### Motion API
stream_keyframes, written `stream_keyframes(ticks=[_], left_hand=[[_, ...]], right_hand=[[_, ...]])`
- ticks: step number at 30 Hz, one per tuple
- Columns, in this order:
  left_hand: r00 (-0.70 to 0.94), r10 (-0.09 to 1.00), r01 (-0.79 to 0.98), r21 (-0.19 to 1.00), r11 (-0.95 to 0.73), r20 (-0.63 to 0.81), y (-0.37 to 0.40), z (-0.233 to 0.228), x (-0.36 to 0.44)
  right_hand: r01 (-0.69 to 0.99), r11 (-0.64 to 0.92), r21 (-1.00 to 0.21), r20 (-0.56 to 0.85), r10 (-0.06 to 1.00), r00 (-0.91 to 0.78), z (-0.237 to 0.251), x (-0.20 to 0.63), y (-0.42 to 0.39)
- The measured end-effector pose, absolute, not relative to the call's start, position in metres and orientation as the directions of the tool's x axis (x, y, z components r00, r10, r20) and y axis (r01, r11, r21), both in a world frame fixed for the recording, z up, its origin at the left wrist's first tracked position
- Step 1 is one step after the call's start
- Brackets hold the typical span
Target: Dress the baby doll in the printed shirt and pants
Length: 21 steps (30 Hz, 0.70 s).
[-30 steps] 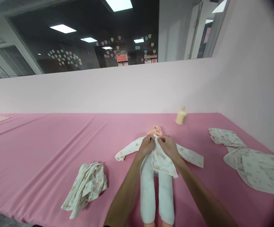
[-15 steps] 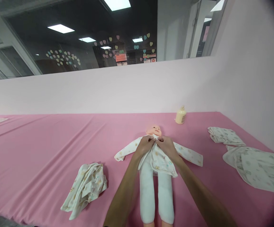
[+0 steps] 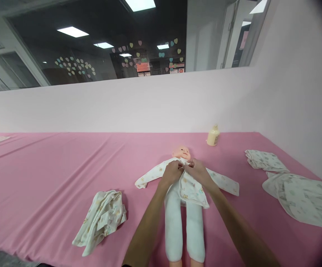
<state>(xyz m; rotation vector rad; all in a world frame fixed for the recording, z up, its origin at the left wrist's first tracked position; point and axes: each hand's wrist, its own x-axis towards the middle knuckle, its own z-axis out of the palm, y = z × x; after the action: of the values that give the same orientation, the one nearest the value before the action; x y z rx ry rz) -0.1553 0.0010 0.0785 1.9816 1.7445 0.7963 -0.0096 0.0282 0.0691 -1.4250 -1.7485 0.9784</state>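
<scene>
A baby doll (image 3: 181, 152) lies on its back, head away from me, with white cloth legs (image 3: 173, 230). It wears a white patterned baby shirt (image 3: 193, 191), sleeves spread to both sides. My left hand (image 3: 173, 171) pinches the shirt's front edge at the upper chest. My right hand (image 3: 197, 171) pinches the other front edge close beside it, fingertips nearly meeting. Whatever fastening lies between the fingers is too small to make out. Below the hands the right front panel hangs loose over the belly.
The pink sheet (image 3: 52, 174) covers the table. A crumpled patterned garment (image 3: 102, 218) lies left of the doll. Folded cloth (image 3: 265, 160) and a larger patterned cloth (image 3: 302, 198) lie at the right. A cream pump bottle (image 3: 213, 135) stands near the back wall (image 3: 122, 105).
My hands stay at the doll's chest, and the fingertips have drawn slightly closer together. The left front edge of the shirt has been pulled inward a little.
</scene>
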Motion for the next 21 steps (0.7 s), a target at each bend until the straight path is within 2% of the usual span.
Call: stream_keyframes(ticks=[4, 9, 15, 21], left_hand=[[0.020, 0.983, 0.834, 0.539, -0.118, 0.183, -0.002, 0.078, -0.151], [-0.078, 0.979, 0.888, 0.459, -0.018, 0.191, -0.009, 0.085, -0.148], [-0.146, 0.980, 0.892, 0.446, 0.071, 0.135, -0.007, 0.086, -0.151], [-0.166, 0.975, 0.816, 0.576, 0.053, 0.145, -0.001, 0.086, -0.163]], right_hand=[[0.694, 0.189, -0.694, 0.111, 0.981, -0.156, 0.078, -0.015, 0.017], [0.804, 0.241, -0.544, 0.121, 0.970, -0.210, 0.081, -0.018, 0.011], [0.776, 0.234, -0.585, 0.123, 0.972, -0.200, 0.083, -0.010, 0.016], [0.780, 0.237, -0.579, 0.127, 0.971, -0.201, 0.086, -0.001, 0.021]])
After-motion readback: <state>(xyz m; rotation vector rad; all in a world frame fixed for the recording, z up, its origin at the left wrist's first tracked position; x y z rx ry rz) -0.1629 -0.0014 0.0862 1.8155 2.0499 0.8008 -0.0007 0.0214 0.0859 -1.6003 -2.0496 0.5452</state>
